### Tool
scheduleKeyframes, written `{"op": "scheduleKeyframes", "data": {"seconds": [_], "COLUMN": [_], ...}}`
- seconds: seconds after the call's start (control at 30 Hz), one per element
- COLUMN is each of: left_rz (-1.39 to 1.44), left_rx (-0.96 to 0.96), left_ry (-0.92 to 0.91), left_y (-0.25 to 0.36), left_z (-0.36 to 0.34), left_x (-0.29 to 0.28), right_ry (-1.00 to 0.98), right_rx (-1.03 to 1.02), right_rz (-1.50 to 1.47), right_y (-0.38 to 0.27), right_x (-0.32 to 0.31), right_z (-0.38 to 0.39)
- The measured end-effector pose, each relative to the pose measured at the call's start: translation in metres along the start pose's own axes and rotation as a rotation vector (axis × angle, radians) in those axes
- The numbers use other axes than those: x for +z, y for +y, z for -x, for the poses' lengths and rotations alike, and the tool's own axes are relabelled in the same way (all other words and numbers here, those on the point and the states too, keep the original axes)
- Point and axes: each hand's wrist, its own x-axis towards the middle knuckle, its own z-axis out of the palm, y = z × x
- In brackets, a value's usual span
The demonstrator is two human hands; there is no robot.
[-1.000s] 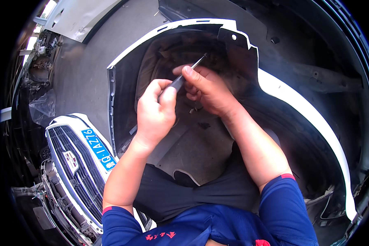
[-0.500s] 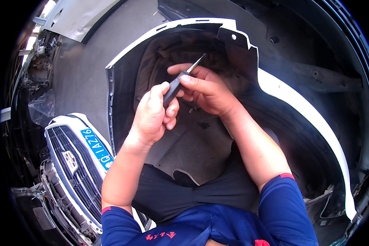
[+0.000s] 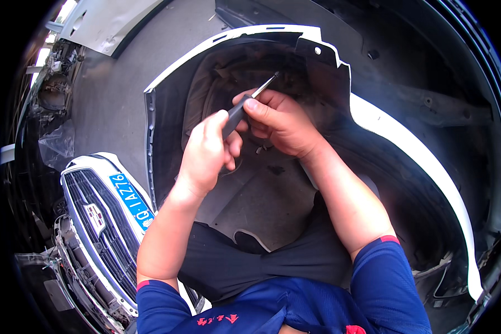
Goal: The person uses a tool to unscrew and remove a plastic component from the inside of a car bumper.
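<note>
Driver (image 3: 234, 118) held up before white fender panel (image 3: 428, 146). Right hand (image 3: 284, 121) pinches handle's front, thumb back off the shaft since a second ago; left hand (image 3: 203, 151) loosened, curled round the butt — likely a regrip.

At the left, a blue rectangular licence plate with white letters and digits (image 3: 131, 199) stands on a white plastic car bumper (image 3: 97, 160). Left of it, a silver-edged badge with small coloured blocks (image 3: 94, 218) sits on the bumper's black slatted grille (image 3: 82, 192). Near, a short row of red characters (image 3: 217, 320) marks a dark-blue fabric shirt (image 3: 261, 295).
</note>
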Motion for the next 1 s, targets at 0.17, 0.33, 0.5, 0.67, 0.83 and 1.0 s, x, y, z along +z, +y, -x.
{"op": "scheduleKeyframes", "data": {"seconds": [0.17,0.33,0.5,0.67,0.83,1.0], "left_rz": [-0.656,-0.211,0.2,0.271,-0.108,-0.713], "left_rx": [0.74,0.025,-0.362,-0.419,0.19,0.849], "left_ry": [0.326,0.059,-0.127,-0.233,0.128,0.204], "left_y": [-0.007,0.007,0.003,-0.002,-0.005,-0.003], "left_z": [0.003,0.004,-0.004,-0.008,0.004,0.001], "left_x": [0.013,0.007,0.001,0.001,0.019,0.009], "right_ry": [0.118,0.357,0.553,0.629,0.723,0.898], "right_rx": [0.042,-0.025,-0.132,-0.222,-0.192,-0.168], "right_rz": [0.074,-0.285,-0.486,-0.52,-0.586,-0.62], "right_y": [0.006,-0.005,-0.009,-0.009,-0.016,-0.021], "right_x": [-0.001,0.0,0.005,0.018,0.032,0.037], "right_z": [-0.004,-0.007,-0.016,-0.028,-0.036,-0.047]}}
